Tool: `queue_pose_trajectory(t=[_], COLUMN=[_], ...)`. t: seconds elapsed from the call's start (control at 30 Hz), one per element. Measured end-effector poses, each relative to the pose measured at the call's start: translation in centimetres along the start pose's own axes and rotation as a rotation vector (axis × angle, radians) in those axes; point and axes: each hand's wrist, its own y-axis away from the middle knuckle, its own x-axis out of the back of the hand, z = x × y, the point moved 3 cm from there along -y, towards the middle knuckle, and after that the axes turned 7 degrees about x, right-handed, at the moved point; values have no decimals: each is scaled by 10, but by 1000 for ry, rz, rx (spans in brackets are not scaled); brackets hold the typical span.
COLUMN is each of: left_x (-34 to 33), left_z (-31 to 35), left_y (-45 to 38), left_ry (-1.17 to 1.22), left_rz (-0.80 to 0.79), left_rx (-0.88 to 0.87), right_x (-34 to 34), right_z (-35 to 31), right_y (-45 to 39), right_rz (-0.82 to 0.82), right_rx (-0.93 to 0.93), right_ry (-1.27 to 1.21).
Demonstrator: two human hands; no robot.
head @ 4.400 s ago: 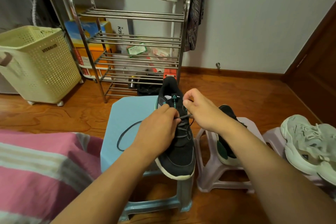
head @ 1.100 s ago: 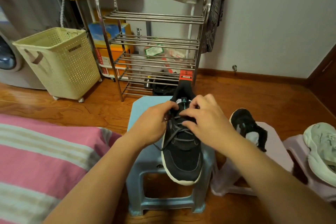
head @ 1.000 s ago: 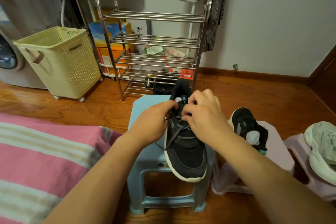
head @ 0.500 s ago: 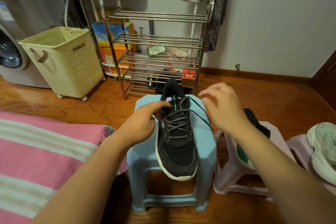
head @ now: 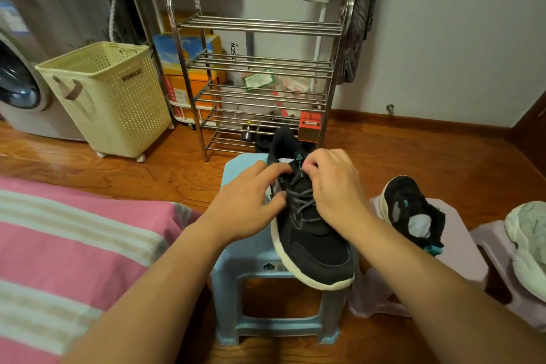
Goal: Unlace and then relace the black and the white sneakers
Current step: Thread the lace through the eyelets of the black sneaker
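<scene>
1. A pink striped bed cover (head: 74, 245) filled the near left; a steel rack (head: 257, 74) and a cream laundry basket (head: 109, 97) stood far against the wall.
2. A blue stool (head: 245, 260) sat in the middle, with pale stools (head: 461, 248) to its right.
3. The black sneaker (head: 310, 233) lay on the blue stool, toe toward the near side; its mate (head: 413, 210) rested on the next stool, and a white sneaker (head: 529, 245) lay at the far right edge.
4. The left hand (head: 248, 201) touched the shoe's left side, fingers loosely curved at the collar; whether it pinched anything I could not tell.
5. The right hand (head: 334, 183) was curled over the top eyelets, fingertips pinched on the lace (head: 301, 201).
6. Judged: relacing was near the top rows; next, the lace end needed guiding through an upper eyelet and pulling snug.
</scene>
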Motion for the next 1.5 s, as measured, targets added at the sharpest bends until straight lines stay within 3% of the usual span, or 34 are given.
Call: queue_pose_trajectory(t=[0.1,0.2,0.37,0.5,0.7,0.8,0.9,1.17,1.33,1.4,1.5], left_x=[-1,0,-4,-1,0,-9,-14,-10,-8,-13,-11], left_z=[0,-3,2,0,-12,-8,-4,-2,16,23,25], left_y=[-1,-2,-1,0,4,8,8,10,2,-3,-6], left_ry=[-60,-46,-47,21,166,232,202,150,-15,-64,55], left_rz=[22,60,99,61,-53,-63,-14,44,218,226,247], left_rx=[11,66,103,105,128,159,159,177,73,20,78], right_x=[5,7,5,-1,9,7,4,8,8,8,8], right_z=[3,4,-1,-9,3,6,-1,13,29,31,26], right_y=[-3,4,8,12,2,1,1,3,7,3,0], right_rz=[-9,-142,-230,-143,-137,-160,-84,-97,-120,-93,-140], right_rx=[109,268,247,288,214,242,300,78,-385,-322,-152], right_ry=[50,27,87,160,-32,98,194,-134,-502,-405,-294])
